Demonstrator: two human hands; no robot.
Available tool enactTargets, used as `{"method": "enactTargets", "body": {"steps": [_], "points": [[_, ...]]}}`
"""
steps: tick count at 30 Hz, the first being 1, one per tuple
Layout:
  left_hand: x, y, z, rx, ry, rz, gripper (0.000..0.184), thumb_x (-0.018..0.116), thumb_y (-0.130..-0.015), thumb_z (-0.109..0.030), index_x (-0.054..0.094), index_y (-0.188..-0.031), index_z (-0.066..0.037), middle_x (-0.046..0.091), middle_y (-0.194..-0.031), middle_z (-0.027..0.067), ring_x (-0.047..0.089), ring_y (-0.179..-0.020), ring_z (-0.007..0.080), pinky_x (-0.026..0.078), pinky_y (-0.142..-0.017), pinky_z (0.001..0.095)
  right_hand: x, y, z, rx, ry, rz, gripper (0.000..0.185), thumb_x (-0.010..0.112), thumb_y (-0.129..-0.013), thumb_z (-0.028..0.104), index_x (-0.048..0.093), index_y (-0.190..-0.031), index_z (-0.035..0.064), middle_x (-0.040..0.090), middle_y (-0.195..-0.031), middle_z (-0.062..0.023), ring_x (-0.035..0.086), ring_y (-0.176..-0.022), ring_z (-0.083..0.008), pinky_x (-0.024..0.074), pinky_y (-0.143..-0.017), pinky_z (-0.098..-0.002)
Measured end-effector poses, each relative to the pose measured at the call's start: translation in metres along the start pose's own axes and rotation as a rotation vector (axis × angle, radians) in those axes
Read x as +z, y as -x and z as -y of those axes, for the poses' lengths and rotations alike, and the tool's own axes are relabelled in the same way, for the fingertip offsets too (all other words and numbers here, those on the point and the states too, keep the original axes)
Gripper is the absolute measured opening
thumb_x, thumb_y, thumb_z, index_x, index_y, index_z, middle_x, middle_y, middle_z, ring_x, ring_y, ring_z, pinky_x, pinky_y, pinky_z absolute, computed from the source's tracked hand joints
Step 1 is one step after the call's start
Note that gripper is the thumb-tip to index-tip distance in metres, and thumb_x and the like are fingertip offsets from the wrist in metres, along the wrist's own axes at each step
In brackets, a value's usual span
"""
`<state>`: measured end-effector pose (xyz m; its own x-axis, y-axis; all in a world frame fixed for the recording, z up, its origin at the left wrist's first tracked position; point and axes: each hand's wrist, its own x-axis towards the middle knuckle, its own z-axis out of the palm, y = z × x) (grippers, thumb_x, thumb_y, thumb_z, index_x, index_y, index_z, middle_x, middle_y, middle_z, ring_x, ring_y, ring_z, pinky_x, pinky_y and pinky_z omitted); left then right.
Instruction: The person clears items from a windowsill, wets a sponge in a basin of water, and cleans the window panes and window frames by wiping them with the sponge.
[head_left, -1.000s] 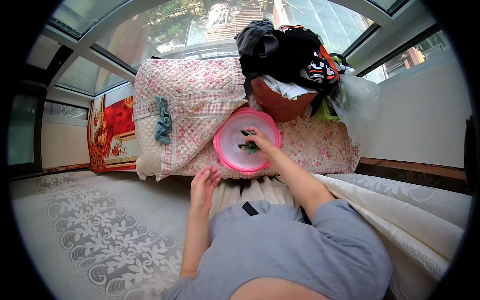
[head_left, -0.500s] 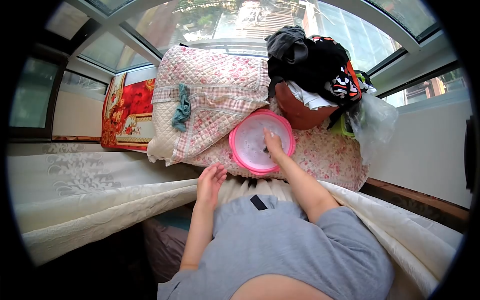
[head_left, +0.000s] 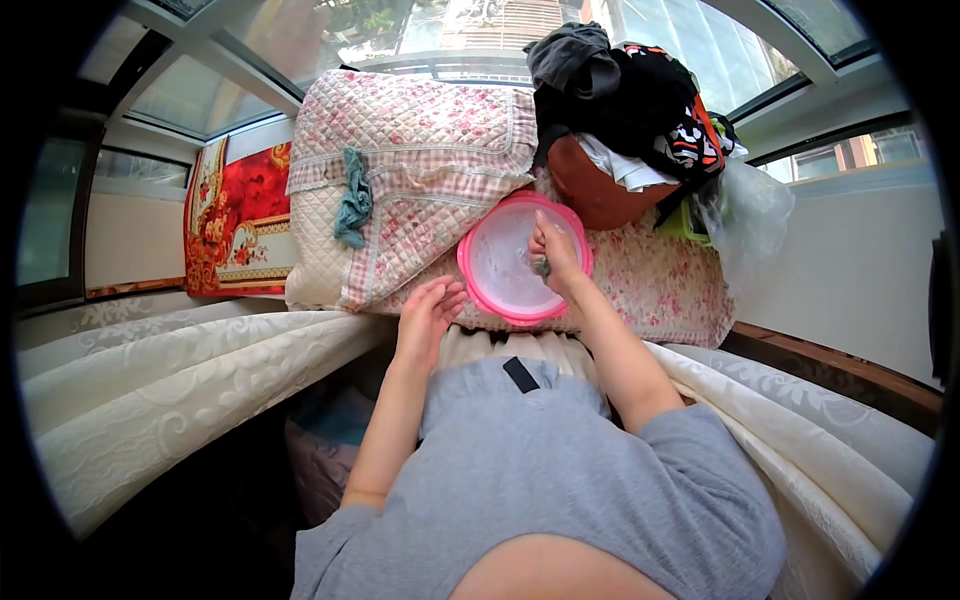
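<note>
A pink basin (head_left: 470, 285) with whitish, sudsy-looking water sits on a floral quilted pad. My right hand (head_left: 555, 255) is closed above the right half of the basin, thumb upward. Below its fist shows a small dark greenish bit of something soft (head_left: 541, 268), possibly cloth; most of it is hidden by the fingers. Just left of the basin's near rim, my left hand (head_left: 430, 312) hovers with loosely bent fingers and holds nothing. A crumpled teal cloth (head_left: 354, 200) lies on the folded quilt (head_left: 415, 130), farther left.
Behind the basin stands a brown container (head_left: 590, 190) heaped with dark clothes (head_left: 640, 110). A clear plastic bag (head_left: 745, 220) and a green basket edge (head_left: 685, 222) are at its right. A red patterned mat (head_left: 255, 195) leans at the left. White curtains (head_left: 200, 370) hang on both sides.
My right hand has risen from low in the basin, and the greenish thing shows below its fist. My left hand stays beside the basin. The view has shifted slightly.
</note>
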<state>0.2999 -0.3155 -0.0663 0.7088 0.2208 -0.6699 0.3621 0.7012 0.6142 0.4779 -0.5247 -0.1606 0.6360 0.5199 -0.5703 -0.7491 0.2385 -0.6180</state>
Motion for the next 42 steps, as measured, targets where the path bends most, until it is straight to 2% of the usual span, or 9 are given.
{"method": "enactTargets", "body": {"steps": [2, 5, 6, 14, 20, 23, 27, 37, 42], "points": [[0.002, 0.000, -0.002, -0.006, 0.002, 0.026, 0.032, 0.058, -0.102, -0.017, 0.057, -0.129, 0.000, 0.066, -0.119, 0.0121, 0.065, -0.110, 0.0218, 0.053, -0.096, 0.0352, -0.007, 0.004, 0.013, 0.131, -0.330, 0.347, 0.046, 0.056, -0.101, 0.054, 0.055, -0.074, 0.0156, 0.052, -0.067, 0.0015, 0.046, -0.053, -0.0094, 0.0274, -0.041, -0.0261], [0.006, -0.006, 0.001, 0.003, -0.008, 0.066, 0.031, 0.056, -0.104, -0.018, 0.058, -0.128, 0.000, 0.067, -0.119, 0.0134, 0.066, -0.110, 0.0227, 0.053, -0.097, 0.0359, 0.003, 0.006, -0.006, 0.178, 0.159, -0.038, 0.047, 0.056, -0.101, 0.054, 0.060, -0.080, 0.0126, 0.055, -0.069, -0.0004, 0.053, -0.059, -0.0108, 0.0388, -0.047, -0.0250], [0.008, -0.008, 0.002, -0.005, -0.007, 0.074, 0.031, 0.056, -0.103, -0.017, 0.058, -0.129, 0.000, 0.067, -0.120, 0.0132, 0.066, -0.110, 0.0225, 0.053, -0.097, 0.0358, -0.018, -0.014, -0.035, -0.010, 0.900, -0.061, 0.048, 0.055, -0.102, 0.055, 0.064, -0.094, 0.0086, 0.059, -0.076, -0.0022, 0.061, -0.069, -0.0130, 0.0506, -0.061, -0.0253], [0.010, -0.012, 0.005, -0.024, -0.038, 0.127, 0.032, 0.060, -0.103, -0.017, 0.058, -0.130, -0.001, 0.065, -0.125, 0.0127, 0.066, -0.110, 0.0223, 0.054, -0.095, 0.0353, 0.029, 0.029, 0.014, 0.143, -0.285, 0.173, 0.065, 0.052, -0.096, 0.067, 0.060, -0.118, 0.0061, 0.066, -0.115, -0.0136, 0.067, -0.113, -0.0303, 0.0542, -0.098, -0.0584], [0.043, -0.020, 0.012, 0.012, -0.102, 0.205, 0.048, 0.065, -0.102, -0.028, 0.045, -0.139, -0.004, 0.057, -0.130, 0.0094, 0.062, -0.116, 0.0210, 0.053, -0.094, 0.0394, 0.062, 0.055, 0.033, 0.119, -0.126, 0.421, 0.051, 0.056, -0.100, 0.021, 0.044, -0.146, 0.0021, 0.055, -0.144, -0.0191, 0.054, -0.134, -0.0319, 0.0395, -0.115, -0.0552], [0.036, -0.040, 0.023, -0.036, -0.057, 0.153, 0.039, 0.063, -0.103, -0.020, 0.048, -0.134, -0.004, 0.059, -0.124, 0.0096, 0.065, -0.107, 0.0200, 0.055, -0.090, 0.0367, 0.064, 0.056, 0.026, 0.161, -0.084, 0.440, 0.048, 0.058, -0.097, 0.015, 0.046, -0.142, 0.0030, 0.057, -0.142, -0.0165, 0.057, -0.129, -0.0304, 0.0511, -0.104, -0.0528], [0.034, -0.048, 0.022, 0.093, -0.232, -0.025, 0.047, 0.064, -0.093, 0.002, 0.048, -0.138, 0.000, 0.062, -0.121, 0.0126, 0.064, -0.108, 0.0205, 0.055, -0.093, 0.0324, 0.070, 0.059, 0.023, 0.059, 0.544, 0.155, 0.055, 0.063, -0.100, 0.041, 0.048, -0.139, 0.0065, 0.061, -0.124, -0.0058, 0.060, -0.119, -0.0178, 0.0557, -0.091, -0.0371], [0.061, -0.051, -0.026, 0.235, -0.284, 0.131, 0.046, 0.065, -0.096, -0.007, 0.050, -0.138, 0.000, 0.064, -0.121, 0.0097, 0.063, -0.104, 0.0162, 0.053, -0.092, 0.0299, 0.074, 0.087, 0.072, -0.128, 0.110, 0.145, 0.046, 0.064, -0.101, 0.023, 0.048, -0.140, 0.0063, 0.060, -0.132, -0.0049, 0.060, -0.119, -0.0154, 0.0529, -0.098, -0.0358], [0.031, -0.045, -0.030, 0.195, -0.146, 0.073, 0.041, 0.063, -0.099, -0.014, 0.051, -0.136, 0.000, 0.063, -0.121, 0.0122, 0.065, -0.098, 0.0192, 0.054, -0.089, 0.0321, 0.103, 0.110, 0.198, -0.656, 0.030, -0.012, 0.026, 0.062, -0.102, 0.015, 0.057, -0.126, 0.0095, 0.065, -0.118, -0.0025, 0.066, -0.107, -0.0131, 0.0548, -0.092, -0.0319]]}}
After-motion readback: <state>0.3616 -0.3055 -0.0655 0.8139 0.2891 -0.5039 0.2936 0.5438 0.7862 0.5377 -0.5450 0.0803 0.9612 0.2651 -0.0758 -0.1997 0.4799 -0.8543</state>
